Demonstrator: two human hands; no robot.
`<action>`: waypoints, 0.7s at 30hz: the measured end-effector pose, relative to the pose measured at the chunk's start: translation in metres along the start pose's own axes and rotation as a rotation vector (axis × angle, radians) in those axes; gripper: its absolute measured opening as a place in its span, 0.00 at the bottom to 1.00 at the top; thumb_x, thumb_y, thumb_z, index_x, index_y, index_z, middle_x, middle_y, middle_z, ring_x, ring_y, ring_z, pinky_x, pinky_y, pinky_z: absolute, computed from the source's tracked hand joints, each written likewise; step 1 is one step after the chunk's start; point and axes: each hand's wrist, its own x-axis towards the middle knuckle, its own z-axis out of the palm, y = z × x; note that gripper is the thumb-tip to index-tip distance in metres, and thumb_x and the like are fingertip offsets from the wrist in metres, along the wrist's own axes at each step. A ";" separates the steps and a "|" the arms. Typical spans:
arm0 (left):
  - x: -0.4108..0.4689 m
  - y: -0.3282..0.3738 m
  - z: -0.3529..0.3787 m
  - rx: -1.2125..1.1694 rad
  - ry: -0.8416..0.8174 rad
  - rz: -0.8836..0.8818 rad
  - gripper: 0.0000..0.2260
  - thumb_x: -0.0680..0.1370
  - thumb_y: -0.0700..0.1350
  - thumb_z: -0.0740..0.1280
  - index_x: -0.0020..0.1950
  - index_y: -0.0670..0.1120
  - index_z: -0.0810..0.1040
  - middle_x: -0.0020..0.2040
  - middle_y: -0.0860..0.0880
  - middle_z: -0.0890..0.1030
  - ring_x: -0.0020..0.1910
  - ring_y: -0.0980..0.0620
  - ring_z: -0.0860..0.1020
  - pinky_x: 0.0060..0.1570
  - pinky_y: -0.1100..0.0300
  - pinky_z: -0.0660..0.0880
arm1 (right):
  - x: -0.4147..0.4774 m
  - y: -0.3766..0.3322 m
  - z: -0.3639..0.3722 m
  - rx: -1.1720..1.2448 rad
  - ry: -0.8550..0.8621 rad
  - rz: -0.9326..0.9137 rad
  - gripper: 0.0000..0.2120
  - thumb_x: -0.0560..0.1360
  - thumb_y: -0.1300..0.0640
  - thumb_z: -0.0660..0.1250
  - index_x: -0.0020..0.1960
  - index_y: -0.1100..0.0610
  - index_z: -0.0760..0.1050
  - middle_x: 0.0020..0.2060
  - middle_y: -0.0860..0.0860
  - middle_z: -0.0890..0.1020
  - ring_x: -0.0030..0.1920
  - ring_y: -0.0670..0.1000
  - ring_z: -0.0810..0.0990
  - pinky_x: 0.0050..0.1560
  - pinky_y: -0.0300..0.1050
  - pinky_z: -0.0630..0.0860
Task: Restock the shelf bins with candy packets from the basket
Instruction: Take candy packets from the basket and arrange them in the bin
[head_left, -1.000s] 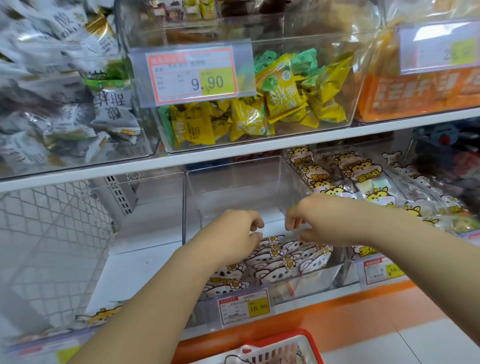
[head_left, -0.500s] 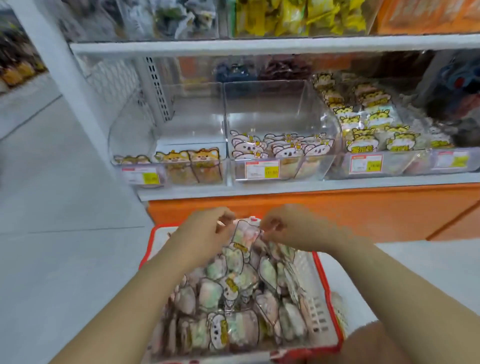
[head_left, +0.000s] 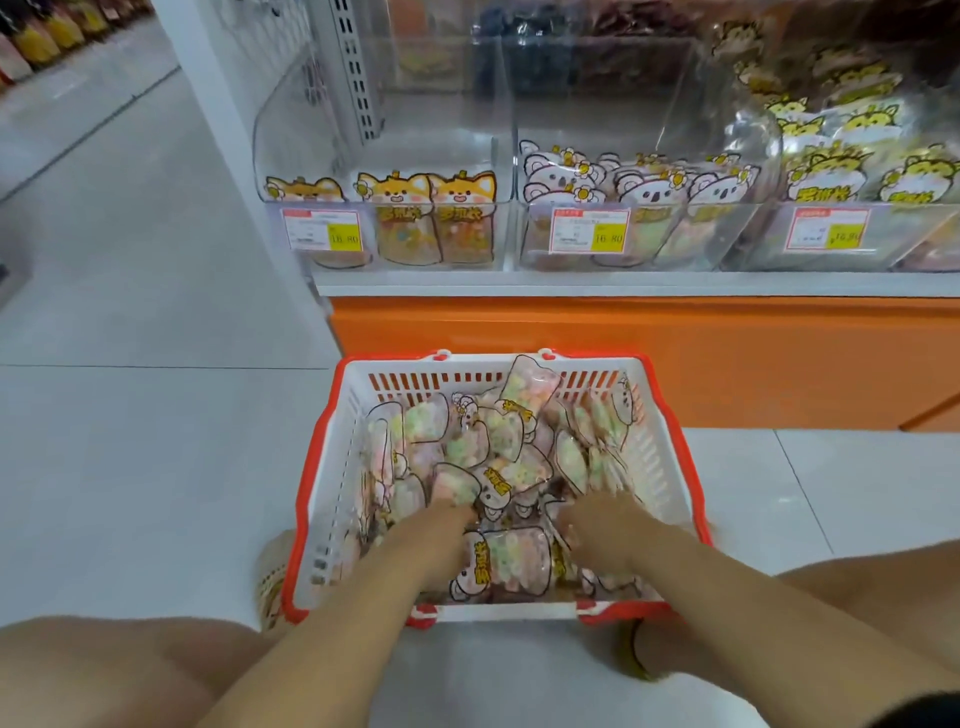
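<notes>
One white shelf (head_left: 571, 284) over an orange base (head_left: 675, 353), lined with clear bins (head_left: 597, 93) of cartoon packets (head_left: 644, 187). Below on the floor (head_left: 130, 441), red-rimmed basket (head_left: 332, 467) heaped with pastel candy packets (head_left: 498, 436). Left hand (head_left: 441, 530) and right hand (head_left: 602, 525) sunk among them, fingers buried, grip impossible to tell.

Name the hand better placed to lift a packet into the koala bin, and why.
Right, probably. Both hands are among the packets in the basket, but the right hand lies straight below the koala bin; the left hand lies further left, below the fox bin. Grips are hidden.
</notes>
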 end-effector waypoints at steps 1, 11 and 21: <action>0.003 0.001 0.004 0.022 0.006 0.001 0.23 0.81 0.42 0.64 0.75 0.52 0.67 0.71 0.47 0.71 0.65 0.45 0.75 0.62 0.49 0.75 | 0.001 -0.006 0.003 -0.067 0.022 -0.015 0.13 0.76 0.57 0.64 0.60 0.55 0.75 0.56 0.54 0.79 0.59 0.57 0.77 0.69 0.60 0.66; 0.017 -0.003 -0.013 -0.220 0.089 0.036 0.07 0.81 0.41 0.66 0.56 0.50 0.80 0.54 0.55 0.80 0.52 0.56 0.78 0.56 0.58 0.77 | 0.023 -0.029 0.006 0.038 0.119 -0.125 0.22 0.76 0.47 0.67 0.69 0.49 0.72 0.66 0.51 0.74 0.66 0.56 0.71 0.67 0.55 0.68; 0.016 -0.004 -0.062 -0.814 0.392 0.002 0.02 0.80 0.48 0.69 0.52 0.53 0.80 0.51 0.56 0.82 0.50 0.58 0.79 0.50 0.62 0.77 | 0.010 -0.005 -0.047 0.708 0.309 -0.116 0.05 0.79 0.51 0.68 0.45 0.50 0.80 0.37 0.43 0.81 0.33 0.35 0.76 0.38 0.31 0.67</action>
